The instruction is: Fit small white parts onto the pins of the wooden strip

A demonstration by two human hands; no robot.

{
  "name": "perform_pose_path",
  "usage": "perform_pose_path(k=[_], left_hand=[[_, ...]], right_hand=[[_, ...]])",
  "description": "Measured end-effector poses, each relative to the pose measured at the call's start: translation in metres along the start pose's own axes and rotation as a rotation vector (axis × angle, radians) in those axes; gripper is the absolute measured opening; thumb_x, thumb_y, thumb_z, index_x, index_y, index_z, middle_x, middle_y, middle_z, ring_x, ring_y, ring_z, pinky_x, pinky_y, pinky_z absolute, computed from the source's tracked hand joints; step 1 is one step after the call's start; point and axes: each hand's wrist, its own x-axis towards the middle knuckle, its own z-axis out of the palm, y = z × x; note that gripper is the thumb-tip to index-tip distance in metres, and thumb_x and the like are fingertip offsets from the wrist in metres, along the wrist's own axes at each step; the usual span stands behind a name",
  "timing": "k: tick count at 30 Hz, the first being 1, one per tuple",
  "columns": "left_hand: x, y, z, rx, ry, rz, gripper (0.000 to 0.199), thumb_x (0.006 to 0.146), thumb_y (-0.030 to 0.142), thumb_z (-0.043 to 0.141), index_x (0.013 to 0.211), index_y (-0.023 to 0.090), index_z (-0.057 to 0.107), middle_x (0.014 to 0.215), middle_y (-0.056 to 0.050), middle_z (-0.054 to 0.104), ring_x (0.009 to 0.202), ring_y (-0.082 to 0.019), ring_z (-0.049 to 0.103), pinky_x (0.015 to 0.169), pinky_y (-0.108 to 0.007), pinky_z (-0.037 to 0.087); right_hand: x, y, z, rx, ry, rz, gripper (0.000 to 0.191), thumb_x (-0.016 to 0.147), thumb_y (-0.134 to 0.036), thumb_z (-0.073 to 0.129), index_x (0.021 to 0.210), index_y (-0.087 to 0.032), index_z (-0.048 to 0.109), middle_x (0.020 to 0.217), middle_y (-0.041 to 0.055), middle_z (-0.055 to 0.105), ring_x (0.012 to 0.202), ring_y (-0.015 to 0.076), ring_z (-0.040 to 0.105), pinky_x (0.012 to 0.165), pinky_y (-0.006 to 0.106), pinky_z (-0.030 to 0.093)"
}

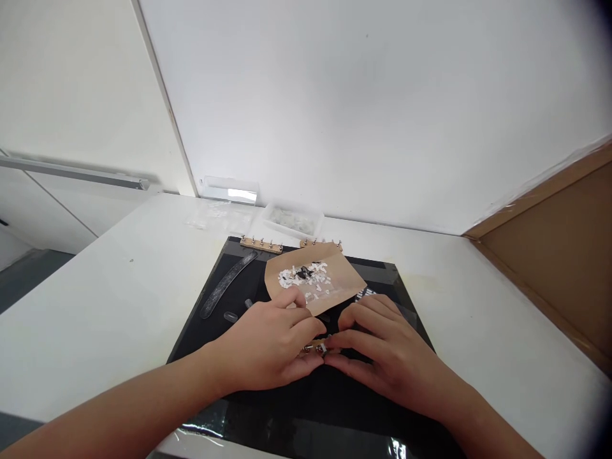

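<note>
Both hands meet over a black mat (306,408). My left hand (282,341) has its fingers curled round the left part of a small wooden strip with metal pegs (313,348). At the strip's right part, my right hand (382,344) pinches a small piece whose details are hidden by the fingertips. Just beyond the hands lies a brown paper sheet (342,274) bearing small white pieces (320,274) and some black ones (304,273). Two clear oval nail tips (230,316) rest left of my left hand.
A curved dark nail file (227,287) lies on the mat's left side. Behind are a pegged wooden strip (261,245), another strip (308,243) partly under the paper, a clear plastic tub (292,220) and clear bags (220,217). White walls stand behind the table.
</note>
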Motion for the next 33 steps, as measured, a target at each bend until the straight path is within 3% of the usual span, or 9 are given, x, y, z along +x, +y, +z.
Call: perform_pose_path(k=[5, 12, 21, 33], left_hand=[[0.001, -0.001, -0.002, 0.029, 0.034, 0.049, 0.022, 0.099, 0.037, 0.067, 0.109, 0.018, 0.067, 0.091, -0.005, 0.075, 0.101, -0.027, 0.063, 0.066, -0.030, 0.055], [0.003, 0.001, -0.004, -0.026, 0.150, 0.068, 0.020, 0.099, 0.036, 0.065, 0.106, 0.017, 0.067, 0.084, -0.004, 0.073, 0.088, -0.022, 0.061, 0.085, -0.037, 0.059], [0.005, 0.003, -0.004, -0.024, 0.179, 0.069, 0.015, 0.098, 0.031, 0.063, 0.103, 0.017, 0.066, 0.080, -0.003, 0.070, 0.076, -0.019, 0.058, 0.088, -0.039, 0.059], [0.005, 0.004, -0.004, -0.040, 0.155, 0.065, 0.014, 0.098, 0.031, 0.064, 0.101, 0.017, 0.063, 0.082, -0.003, 0.069, 0.078, -0.019, 0.058, 0.091, -0.039, 0.057]], right_hand=[[0.000, -0.001, 0.003, -0.023, 0.014, 0.011, 0.005, 0.098, -0.031, 0.074, 0.099, -0.027, 0.074, 0.093, 0.0019, 0.063, 0.084, 0.0177, 0.055, 0.081, 0.036, 0.038], [0.001, -0.001, 0.006, 0.004, 0.018, 0.041, 0.004, 0.097, -0.030, 0.073, 0.095, -0.026, 0.074, 0.092, 0.0017, 0.063, 0.084, 0.0180, 0.054, 0.081, 0.036, 0.036], [0.004, -0.014, 0.015, 0.034, 0.070, 0.128, 0.007, 0.093, -0.020, 0.068, 0.087, -0.023, 0.069, 0.086, 0.0006, 0.062, 0.082, 0.0179, 0.054, 0.078, 0.036, 0.034], [0.005, -0.020, 0.022, 0.045, 0.098, 0.193, 0.010, 0.085, -0.014, 0.069, 0.085, -0.022, 0.064, 0.084, -0.0006, 0.062, 0.084, 0.0190, 0.052, 0.081, 0.037, 0.032]])
